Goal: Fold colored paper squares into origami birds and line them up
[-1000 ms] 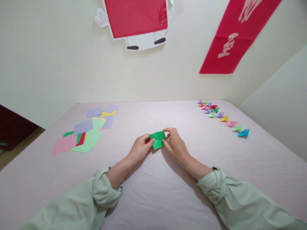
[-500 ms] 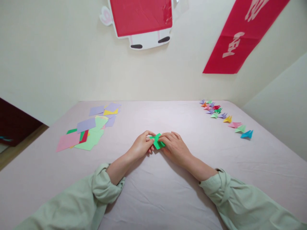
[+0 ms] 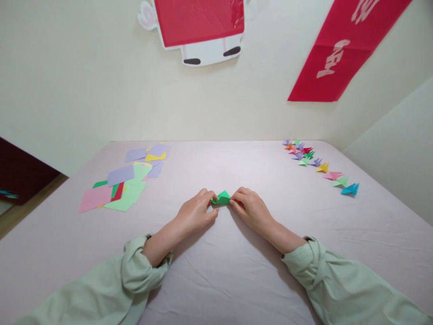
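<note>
We see bare table all around mid-frame, where our left hand and right hand pinch the green folded paper between their fingertips at either end.

Mid tabletop: folded paper between left hand and right hand; loose sheets well apart at left rear; row of folded figures at right rear; banners on wall behind.

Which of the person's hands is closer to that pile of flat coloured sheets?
Left. The left hand pinches the green paper at its left end, with the sheets farther back to its left; the right hand pinches the other end, farther from them.
</note>
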Demonstrator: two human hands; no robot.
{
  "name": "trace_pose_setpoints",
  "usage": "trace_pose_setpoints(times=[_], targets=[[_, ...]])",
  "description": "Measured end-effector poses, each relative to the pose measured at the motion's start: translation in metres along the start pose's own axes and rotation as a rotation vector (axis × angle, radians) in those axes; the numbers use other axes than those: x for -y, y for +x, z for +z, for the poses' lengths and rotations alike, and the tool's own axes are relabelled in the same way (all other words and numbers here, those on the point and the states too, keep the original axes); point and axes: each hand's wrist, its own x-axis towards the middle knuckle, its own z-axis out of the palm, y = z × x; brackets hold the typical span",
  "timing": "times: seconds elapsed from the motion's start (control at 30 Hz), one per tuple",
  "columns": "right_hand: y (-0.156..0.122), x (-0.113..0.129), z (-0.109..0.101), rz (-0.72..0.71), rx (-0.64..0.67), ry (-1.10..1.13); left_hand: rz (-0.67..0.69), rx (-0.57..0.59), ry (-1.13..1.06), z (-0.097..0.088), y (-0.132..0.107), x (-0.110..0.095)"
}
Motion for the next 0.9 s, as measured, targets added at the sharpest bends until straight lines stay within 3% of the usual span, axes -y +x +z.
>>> trace_pose_setpoints(times=[0.33, 0.6, 0.9], targets=[[0.005, 0.009, -0.001, 0.188, 0.019, -0.132, -0.129, -0.087, 0.056, 0.007, 0.009, -0.003], [0.007, 0.014, -0.003, 0.220, 0.053, -0.231, -0.149, -0.089, 0.243, 0.014, 0.008, -0.005], [0.007, 0.017, -0.004, 0.215, 0.081, -0.287, -0.151, -0.063, 0.300, 0.015, 0.008, -0.005]])
